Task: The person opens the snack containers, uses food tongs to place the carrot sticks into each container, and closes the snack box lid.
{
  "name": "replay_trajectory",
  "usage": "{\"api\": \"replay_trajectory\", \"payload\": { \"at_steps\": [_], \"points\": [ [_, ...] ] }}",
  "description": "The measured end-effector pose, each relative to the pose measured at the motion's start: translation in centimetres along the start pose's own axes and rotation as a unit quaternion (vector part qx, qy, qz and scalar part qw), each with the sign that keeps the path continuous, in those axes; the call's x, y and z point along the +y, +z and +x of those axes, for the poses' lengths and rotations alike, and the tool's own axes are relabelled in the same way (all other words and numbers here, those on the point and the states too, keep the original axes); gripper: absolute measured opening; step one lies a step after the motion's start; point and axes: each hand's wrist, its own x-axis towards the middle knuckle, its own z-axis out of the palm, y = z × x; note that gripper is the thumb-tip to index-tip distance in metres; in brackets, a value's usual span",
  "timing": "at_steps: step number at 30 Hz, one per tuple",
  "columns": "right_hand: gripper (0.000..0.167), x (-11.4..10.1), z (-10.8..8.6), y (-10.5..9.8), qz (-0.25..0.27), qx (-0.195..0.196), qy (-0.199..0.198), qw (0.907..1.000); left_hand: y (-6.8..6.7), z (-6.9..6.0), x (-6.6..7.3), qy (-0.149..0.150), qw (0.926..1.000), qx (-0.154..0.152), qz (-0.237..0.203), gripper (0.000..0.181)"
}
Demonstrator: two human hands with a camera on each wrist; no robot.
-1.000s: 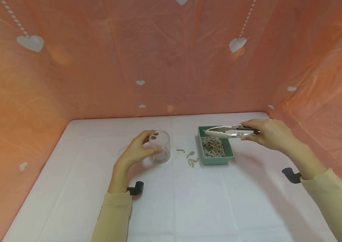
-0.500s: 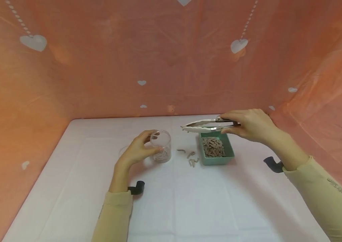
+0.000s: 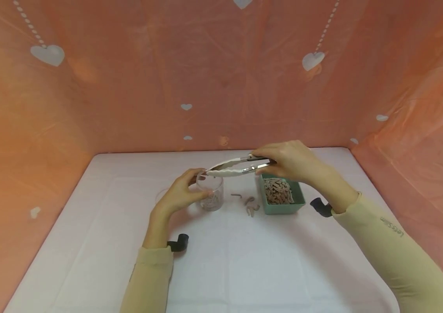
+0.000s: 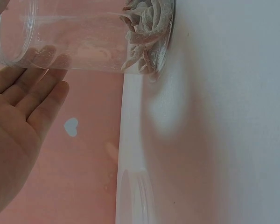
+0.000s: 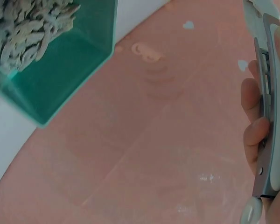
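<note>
My left hand [image 3: 175,196] holds a clear plastic jar [image 3: 216,188] upright on the table, thumb on the near side and fingers on the far side. Small greyish-brown curled strips [image 4: 149,28] lie at its bottom. In my right hand [image 3: 295,161] is a pair of kitchen tongs [image 3: 229,172] with white tips and metal arms. Those tips are at the jar's mouth; whether they pinch a strip is too small to tell. Below my right hand stands a green rectangular box [image 3: 282,209], part-filled with more strips [image 3: 278,191].
Several loose strips [image 3: 250,204] lie on the white cloth between jar and box. A clear round lid [image 4: 139,198] lies left of the jar, partly behind my left hand. An orange sheet [image 3: 221,78] with white hearts walls the table's back and sides.
My right hand has carried the tongs leftward from over the green box to the jar's mouth. My left hand has stayed on the jar.
</note>
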Motion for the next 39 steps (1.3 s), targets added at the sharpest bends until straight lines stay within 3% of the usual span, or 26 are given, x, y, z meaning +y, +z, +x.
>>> {"api": "replay_trajectory", "payload": {
  "at_steps": [13,21,31,39],
  "points": [
    [0.046,0.1,0.6,1.8,0.003,-0.028,0.016,0.9995,0.3,0.2,-0.3,-0.003,1.0000,-0.003,-0.003,0.078],
    [0.051,0.1,-0.2,1.6,0.002,-0.006,0.030,0.9995,0.2,0.2,-0.2,-0.009,0.9999,-0.004,0.001,0.079],
    [0.055,2.0,-4.9,-0.1,0.004,0.057,0.056,0.9968,0.2,0.3,-0.4,0.002,1.0000,0.002,0.000,0.077],
    [0.048,3.9,-9.4,-1.4,-0.050,0.041,0.091,0.9938,0.1,0.2,-0.5,0.001,1.0000,0.001,-0.008,0.077]
  ]
}}
